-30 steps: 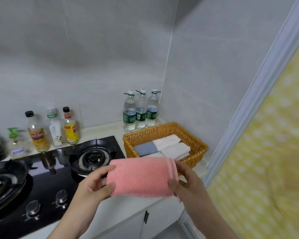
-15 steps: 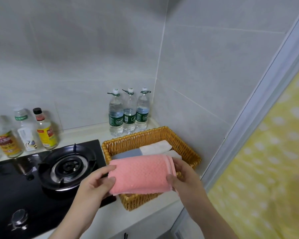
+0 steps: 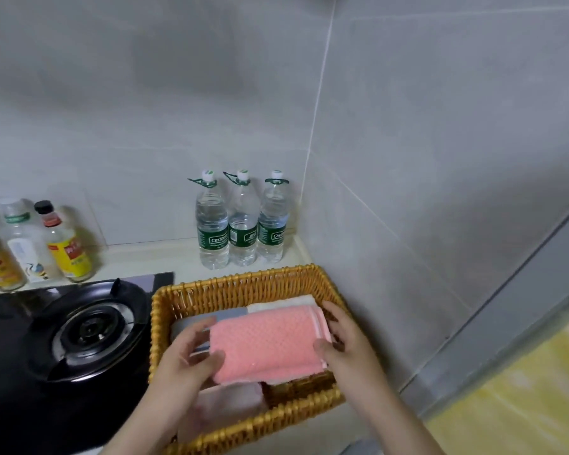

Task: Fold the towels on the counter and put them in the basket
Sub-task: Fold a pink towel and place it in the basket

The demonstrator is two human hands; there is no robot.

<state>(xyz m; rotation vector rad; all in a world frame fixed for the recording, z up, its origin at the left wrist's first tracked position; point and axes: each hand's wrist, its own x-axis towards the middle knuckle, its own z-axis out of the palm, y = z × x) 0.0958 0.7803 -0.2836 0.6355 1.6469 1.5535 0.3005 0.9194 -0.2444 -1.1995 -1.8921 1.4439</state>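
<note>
A folded pink towel [image 3: 266, 343] is held flat over the inside of the wicker basket [image 3: 243, 285]. My left hand [image 3: 188, 359] pinches its left edge between thumb and fingers. My right hand [image 3: 342, 343] grips its right edge. Under the pink towel lie a folded grey towel [image 3: 224, 315], a white towel [image 3: 283, 302] at the back, and a pale towel [image 3: 227, 405] toward the basket's front. How far the pink towel rests on those below, I cannot tell.
A black gas hob with a burner [image 3: 89, 330] lies just left of the basket. Three water bottles [image 3: 243, 224] stand behind it by the tiled wall corner. Condiment bottles [image 3: 63, 244] line the wall at left. A yellow patterned surface [image 3: 523, 389] shows at lower right.
Both hands have carried the pink towel from above the counter's front edge forward and down into the basket. The view has swung right and closer to the basket.
</note>
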